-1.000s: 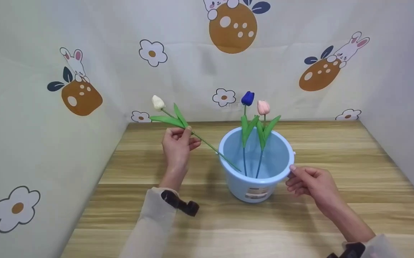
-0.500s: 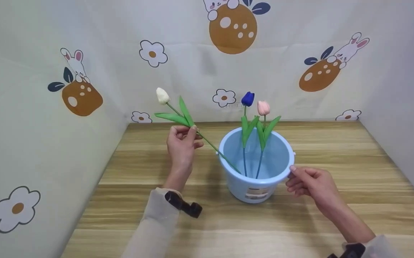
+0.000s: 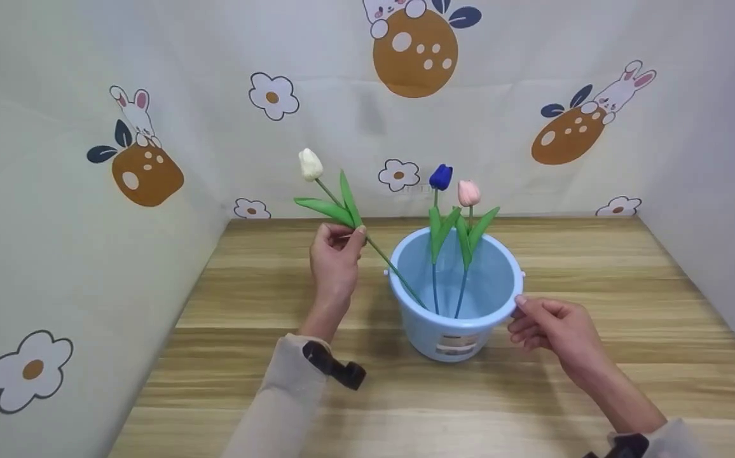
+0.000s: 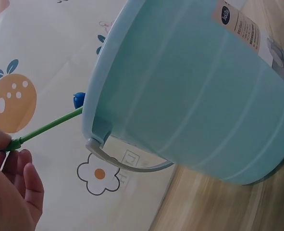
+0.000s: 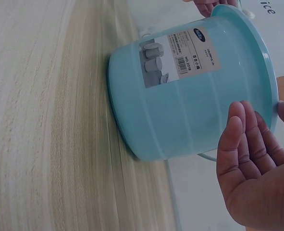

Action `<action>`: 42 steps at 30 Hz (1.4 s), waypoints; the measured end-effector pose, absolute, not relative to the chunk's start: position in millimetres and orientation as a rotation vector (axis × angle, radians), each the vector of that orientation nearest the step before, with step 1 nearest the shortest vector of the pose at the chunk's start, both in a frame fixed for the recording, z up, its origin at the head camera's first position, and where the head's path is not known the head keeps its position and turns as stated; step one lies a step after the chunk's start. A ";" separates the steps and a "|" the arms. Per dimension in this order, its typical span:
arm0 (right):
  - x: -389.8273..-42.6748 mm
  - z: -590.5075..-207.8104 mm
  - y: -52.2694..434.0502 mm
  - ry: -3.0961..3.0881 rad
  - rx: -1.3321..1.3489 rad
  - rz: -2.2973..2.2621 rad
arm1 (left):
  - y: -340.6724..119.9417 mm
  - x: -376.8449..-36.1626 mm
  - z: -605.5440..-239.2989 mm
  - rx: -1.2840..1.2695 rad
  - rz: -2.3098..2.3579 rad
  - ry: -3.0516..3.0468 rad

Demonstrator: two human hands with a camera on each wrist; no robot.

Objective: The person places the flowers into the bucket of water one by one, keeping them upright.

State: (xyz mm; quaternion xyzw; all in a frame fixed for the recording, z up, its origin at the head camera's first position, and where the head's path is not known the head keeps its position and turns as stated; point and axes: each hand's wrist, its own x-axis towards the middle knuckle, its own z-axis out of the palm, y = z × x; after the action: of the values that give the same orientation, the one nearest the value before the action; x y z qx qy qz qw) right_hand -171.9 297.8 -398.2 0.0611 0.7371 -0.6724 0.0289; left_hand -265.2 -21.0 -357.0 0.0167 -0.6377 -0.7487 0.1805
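Observation:
A light blue plastic bucket (image 3: 453, 331) stands on the wooden table, with a blue tulip (image 3: 440, 176) and a pink tulip (image 3: 468, 192) upright inside it. My left hand (image 3: 336, 261) pinches the green stem of a white tulip (image 3: 310, 164) just below its leaves; the stem slants down over the rim into the bucket. The stem (image 4: 48, 127) shows in the left wrist view beside the bucket (image 4: 194, 96). My right hand (image 3: 549, 324) touches the bucket's right rim with thumb and fingers. The right wrist view shows the straight fingers (image 5: 245, 144) against the bucket wall (image 5: 180, 106).
The wooden table (image 3: 596, 286) is boxed in by cloth walls (image 3: 88, 159) printed with flowers and rabbits at left, back and right. A white handle (image 4: 127, 163) hangs at the bucket's side. A black wrist strap (image 3: 336, 369) sits on my left sleeve.
My left hand has moved right and slightly up with the white tulip, swinging it more upright toward the bucket. My right hand and the bucket have stayed put.

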 end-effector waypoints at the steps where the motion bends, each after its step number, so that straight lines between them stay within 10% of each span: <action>1: -171.8 -398.1 297.8 2.275 0.188 -2.072 | -20.1 -265.2 -357.3 0.041 -2.109 -1.806; 42: -171.7 -397.7 298.7 2.278 0.253 -2.042 | 9.6 -264.7 -365.5 0.041 -2.132 -2.132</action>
State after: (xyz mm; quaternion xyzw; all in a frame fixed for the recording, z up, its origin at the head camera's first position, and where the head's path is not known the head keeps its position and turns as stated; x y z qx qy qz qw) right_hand -171.7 298.7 -397.7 0.0823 0.7416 -0.6648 0.0361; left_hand -264.7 9.6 -365.5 0.0136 -0.7056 -0.7056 0.0630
